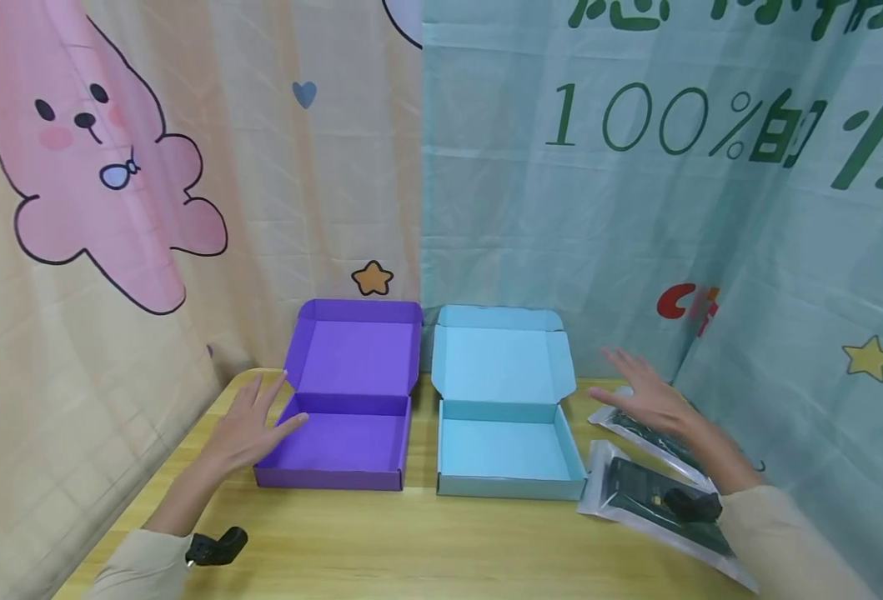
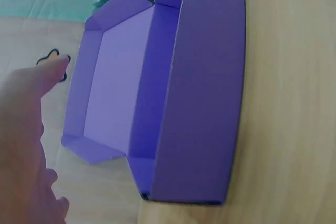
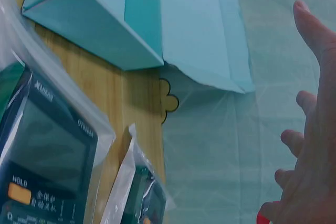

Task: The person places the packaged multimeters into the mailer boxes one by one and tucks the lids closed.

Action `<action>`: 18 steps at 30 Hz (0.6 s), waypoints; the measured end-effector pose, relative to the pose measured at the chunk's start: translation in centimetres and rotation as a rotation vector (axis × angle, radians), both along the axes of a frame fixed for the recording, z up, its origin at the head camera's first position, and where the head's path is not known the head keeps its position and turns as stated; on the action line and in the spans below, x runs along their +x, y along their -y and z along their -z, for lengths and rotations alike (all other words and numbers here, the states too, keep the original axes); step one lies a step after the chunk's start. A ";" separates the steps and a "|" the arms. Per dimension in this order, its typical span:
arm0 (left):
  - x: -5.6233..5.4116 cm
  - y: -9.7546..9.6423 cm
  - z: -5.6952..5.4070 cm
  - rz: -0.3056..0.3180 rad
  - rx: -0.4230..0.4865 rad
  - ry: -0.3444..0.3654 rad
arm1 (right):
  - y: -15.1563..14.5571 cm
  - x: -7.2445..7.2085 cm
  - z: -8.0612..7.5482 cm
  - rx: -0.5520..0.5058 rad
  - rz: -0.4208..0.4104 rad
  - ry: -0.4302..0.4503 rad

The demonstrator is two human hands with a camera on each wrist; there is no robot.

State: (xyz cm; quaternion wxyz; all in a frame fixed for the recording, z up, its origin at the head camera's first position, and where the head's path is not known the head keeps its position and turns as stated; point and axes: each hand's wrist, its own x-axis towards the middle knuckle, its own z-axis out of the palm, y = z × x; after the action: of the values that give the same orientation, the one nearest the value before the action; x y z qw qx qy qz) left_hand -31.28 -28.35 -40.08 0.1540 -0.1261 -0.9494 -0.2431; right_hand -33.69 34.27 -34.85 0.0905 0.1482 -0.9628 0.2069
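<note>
My left hand hovers by the left side of a purple cardboard box, fingers spread, nothing held. That box's lid stands raised at the back, and its inside is bare. Beside it is a light blue box, likewise with its lid up. Raised at the right, my right hand has its fingers apart and holds nothing. Below it lie two bagged multimeters: a near multimeter with a dark screen and an orange HOLD button, and a far multimeter, partly covered by my forearm in the head view.
Everything stands on a wood-grain table. Behind it hang a cream curtain with a pink bear and a teal curtain with green lettering, both close to the table's back edge. A black wrist camera sits at my left cuff.
</note>
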 end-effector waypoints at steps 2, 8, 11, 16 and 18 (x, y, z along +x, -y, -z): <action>0.1 0.8 0.6 0.036 0.071 0.029 | -1.1 -0.2 0.4 -0.050 -0.005 0.012; 1.1 2.3 1.8 0.139 0.279 0.215 | -3.6 -0.1 1.2 -0.142 0.012 0.075; 1.5 2.9 2.4 0.160 0.345 0.317 | -4.6 0.0 1.5 -0.160 0.054 0.121; 1.6 3.9 3.6 0.235 0.473 0.443 | -6.3 -0.2 2.4 -0.197 0.065 0.157; 1.5 4.2 3.9 0.274 0.529 0.475 | -7.0 -0.1 2.8 -0.218 0.054 0.169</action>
State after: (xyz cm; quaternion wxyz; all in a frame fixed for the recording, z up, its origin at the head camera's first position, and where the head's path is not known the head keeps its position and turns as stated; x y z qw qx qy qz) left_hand -29.81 -32.52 -43.96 -0.0771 -0.1481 -0.8373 -0.5207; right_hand -33.84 41.22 -37.65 0.0302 0.0937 -0.9425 0.3195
